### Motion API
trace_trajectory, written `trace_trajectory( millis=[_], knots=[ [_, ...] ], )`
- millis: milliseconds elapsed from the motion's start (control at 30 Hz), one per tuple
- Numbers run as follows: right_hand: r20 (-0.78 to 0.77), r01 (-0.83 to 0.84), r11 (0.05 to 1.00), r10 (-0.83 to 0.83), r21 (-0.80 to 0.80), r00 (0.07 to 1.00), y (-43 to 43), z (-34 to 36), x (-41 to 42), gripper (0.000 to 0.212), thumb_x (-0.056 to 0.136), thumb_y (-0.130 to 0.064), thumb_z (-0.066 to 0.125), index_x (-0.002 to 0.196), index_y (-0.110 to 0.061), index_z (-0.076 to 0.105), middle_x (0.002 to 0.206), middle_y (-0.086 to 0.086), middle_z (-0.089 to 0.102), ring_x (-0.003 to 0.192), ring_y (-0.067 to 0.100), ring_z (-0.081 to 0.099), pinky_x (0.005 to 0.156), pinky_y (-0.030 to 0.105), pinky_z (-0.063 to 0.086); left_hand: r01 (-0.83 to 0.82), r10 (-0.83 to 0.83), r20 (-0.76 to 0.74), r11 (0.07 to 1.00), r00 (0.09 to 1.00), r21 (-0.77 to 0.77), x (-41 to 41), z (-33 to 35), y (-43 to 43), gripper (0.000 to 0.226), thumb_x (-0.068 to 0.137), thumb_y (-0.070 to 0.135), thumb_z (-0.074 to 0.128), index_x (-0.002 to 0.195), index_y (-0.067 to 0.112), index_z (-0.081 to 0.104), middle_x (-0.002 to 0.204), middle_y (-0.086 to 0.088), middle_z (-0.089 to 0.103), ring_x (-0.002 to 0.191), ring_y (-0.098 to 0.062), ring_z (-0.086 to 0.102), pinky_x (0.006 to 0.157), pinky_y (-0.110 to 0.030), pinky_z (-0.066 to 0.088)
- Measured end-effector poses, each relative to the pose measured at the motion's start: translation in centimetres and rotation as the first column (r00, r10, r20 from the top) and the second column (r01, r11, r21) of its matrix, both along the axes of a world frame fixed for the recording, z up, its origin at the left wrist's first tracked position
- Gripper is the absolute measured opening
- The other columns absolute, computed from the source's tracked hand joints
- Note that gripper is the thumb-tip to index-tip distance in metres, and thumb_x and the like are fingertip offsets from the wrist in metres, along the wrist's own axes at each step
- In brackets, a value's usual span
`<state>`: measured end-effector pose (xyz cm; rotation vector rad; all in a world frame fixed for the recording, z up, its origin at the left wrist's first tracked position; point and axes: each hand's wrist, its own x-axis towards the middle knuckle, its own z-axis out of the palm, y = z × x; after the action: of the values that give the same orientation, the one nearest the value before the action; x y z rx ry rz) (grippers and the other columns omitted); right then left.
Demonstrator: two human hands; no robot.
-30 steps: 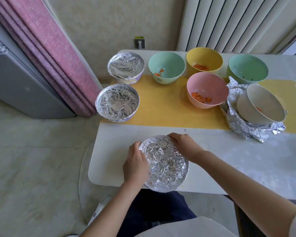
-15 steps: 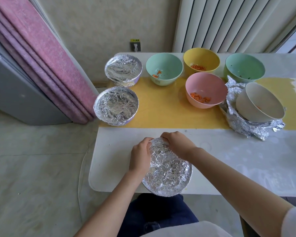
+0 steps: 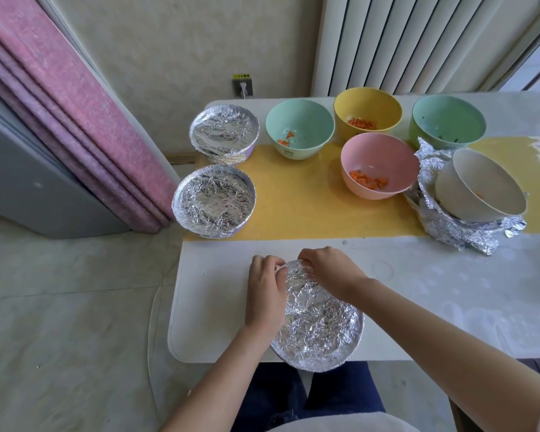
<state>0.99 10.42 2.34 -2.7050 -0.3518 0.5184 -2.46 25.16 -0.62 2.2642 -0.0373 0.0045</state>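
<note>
Foil-covered bowl [image 3: 320, 328]: at the near edge of the counter [image 3: 434, 291], its near rim reaching past that edge; crinkled foil covers the whole top, and 2 hands work its far rim.
Pink curtain [image 3: 75, 104]: hangs at the far left, beside the counter's left end.
Far foil bowl [image 3: 224, 130]: at the far left corner of the counter, top sealed in foil.
Near foil bowl [image 3: 214, 201]: just nearer than that one, on the left end of the yellow mat [image 3: 309, 210].
Left hand [image 3: 267, 291]: at the far left rim of the foil-covered bowl; grip closed, fingers curled and pinching the foil edge.
Right hand [image 3: 328, 269]: at the far rim, just right of the left hand; grip closed, fingertips curled down over the foil edge.
Mint bowl [image 3: 300, 120]: uncovered, a few orange pieces inside.
Yellow bowl [image 3: 367, 104]: far side, orange pieces inside.
Pink bowl [image 3: 379, 157]: on the mat, orange pieces inside.
Green bowl [image 3: 448, 120]: far right, uncovered.
White bowl [image 3: 480, 185]: tilted, resting on crumpled foil [image 3: 459, 232], just right of the pink bowl.
</note>
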Motion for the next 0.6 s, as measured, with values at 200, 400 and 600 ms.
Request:
trace_trajectory(
  millis=[200, 400, 600],
  knots=[
    [-0.078, 0.071, 0.994, -0.065, 0.084, 0.995, -0.5, 0.1, 0.0, 0.018, 0.098, -0.014, 0.041, 0.099, -0.008, 0.058, 0.081, 0.009, 0.063, 0.071, 0.027, 0.056, 0.061, 0.035, 0.037, -0.026, 0.022, -0.068, 0.998, 0.997, -0.049, 0.4, -0.2, 0.3, 0.009, 0.091, 0.005, 0.055, 0.085, 0.012, 0.055, 0.084, 0.010, 0.043, 0.079, -0.016, 0.050, 0.070, -0.018, 0.032],
    [-0.074, 0.054, 0.979, -0.040, 0.198, 0.996, 0.4, 1.5, 0.6, 0.029, 0.101, -0.021, 0.039, 0.121, -0.012, 0.058, 0.107, 0.008, 0.068, 0.094, 0.025, 0.061, 0.076, 0.029, 0.041, -0.006, 0.007, 0.074, 1.000, 0.997, -0.016, 1.0, 0.5, 0.9, 0.007, 0.093, 0.011, 0.054, 0.087, 0.012, 0.056, 0.088, 0.006, 0.046, 0.080, -0.015, 0.050, 0.069, -0.024, 0.040],
    [-0.001, 0.055, 0.941, -0.057, 0.334, 0.998, 0.3, 2.3, 0.4, 0.027, 0.100, -0.021, 0.042, 0.115, -0.010, 0.060, 0.101, 0.007, 0.069, 0.083, 0.021, 0.062, 0.071, 0.026, 0.043, 0.013, -0.050, 0.350, 0.994, 0.935, 0.109, 1.7, 1.1, 1.4, 0.017, 0.093, 0.024, 0.043, 0.089, 0.014, 0.056, 0.084, -0.002, 0.052, 0.081, -0.016, 0.045, 0.070, -0.029, 0.039]
  ],
)
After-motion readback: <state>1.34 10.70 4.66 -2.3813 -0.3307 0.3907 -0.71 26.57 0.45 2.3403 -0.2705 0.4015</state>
